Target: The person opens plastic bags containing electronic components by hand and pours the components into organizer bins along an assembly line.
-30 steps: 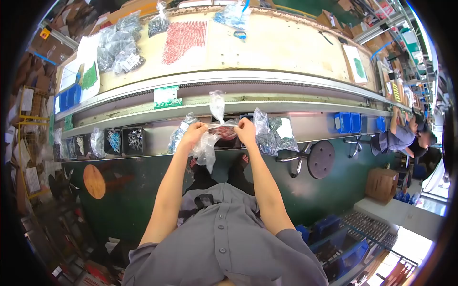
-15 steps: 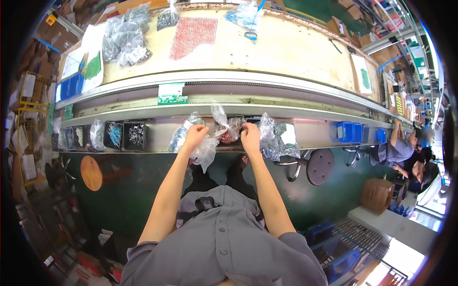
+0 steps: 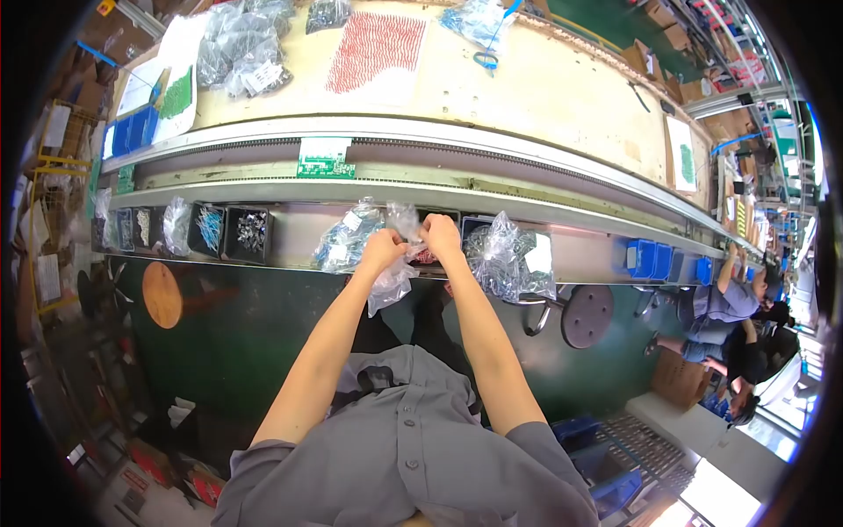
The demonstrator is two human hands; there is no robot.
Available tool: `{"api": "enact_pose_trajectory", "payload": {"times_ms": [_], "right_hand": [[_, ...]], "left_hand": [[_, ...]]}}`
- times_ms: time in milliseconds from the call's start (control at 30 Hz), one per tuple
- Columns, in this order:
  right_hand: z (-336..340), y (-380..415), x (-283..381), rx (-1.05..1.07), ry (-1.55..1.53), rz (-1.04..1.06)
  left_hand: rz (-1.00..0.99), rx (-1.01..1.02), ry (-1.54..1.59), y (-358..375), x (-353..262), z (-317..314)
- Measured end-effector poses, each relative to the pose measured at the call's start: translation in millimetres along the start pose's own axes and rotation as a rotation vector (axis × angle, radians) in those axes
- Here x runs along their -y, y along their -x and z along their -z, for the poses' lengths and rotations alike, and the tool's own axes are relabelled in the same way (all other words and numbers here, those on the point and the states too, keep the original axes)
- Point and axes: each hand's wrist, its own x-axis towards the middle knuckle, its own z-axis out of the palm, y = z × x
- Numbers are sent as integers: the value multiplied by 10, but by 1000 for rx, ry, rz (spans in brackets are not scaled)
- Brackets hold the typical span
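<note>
My left hand [image 3: 383,252] is closed on a clear plastic bag [image 3: 403,216], whose loose film sticks up between my hands and hangs down below my left wrist. On its other side, my right hand [image 3: 442,236] has its fingers pinched at the same bag. Beneath them sits a black bin with small red parts [image 3: 426,256], partly covered by my hands. Left of my left hand lies a filled clear bag [image 3: 342,241] of bluish parts. Right of my right hand, another filled bag [image 3: 499,255] with dark parts and a white label rests on the shelf.
Black bins hold blue-white parts [image 3: 210,227] and dark components [image 3: 252,233] at left. A green circuit board [image 3: 327,160] stands on the conveyor rail. Blue bins [image 3: 648,258] are at right. Stools [image 3: 587,316] stand below the bench. Co-workers [image 3: 733,299] are at far right.
My hands have come closer together over the red-parts bin, the right one moving left to the bag. The head view has shifted slightly. More of a second person shows at far right.
</note>
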Motion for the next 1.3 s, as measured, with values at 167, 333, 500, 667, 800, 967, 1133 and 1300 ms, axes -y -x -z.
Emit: {"api": "enact_pose_trajectory", "payload": {"times_ms": [167, 333, 500, 667, 800, 967, 1133, 1300], "right_hand": [[76, 151, -140, -273, -365, 190], [228, 622, -2, -554, -605, 274], [-267, 794, -375, -372, -176, 498], [101, 815, -126, -735, -62, 258], [243, 631, -68, -576, 176, 213], [125, 476, -158, -547, 97, 260], [357, 538, 17, -551, -268, 278], [413, 489, 26, -597, -352, 347]], "left_hand": [[-36, -42, 109, 140, -30, 73], [-82, -64, 161, 235, -59, 143], [-62, -63, 137, 232, -25, 83], [-78, -132, -1, 245, -2, 24], [24, -63, -155, 377, -237, 73], [29, -2, -140, 517, -261, 10], [36, 262, -92, 538, -204, -138], [42, 231, 119, 486, -87, -364]]}}
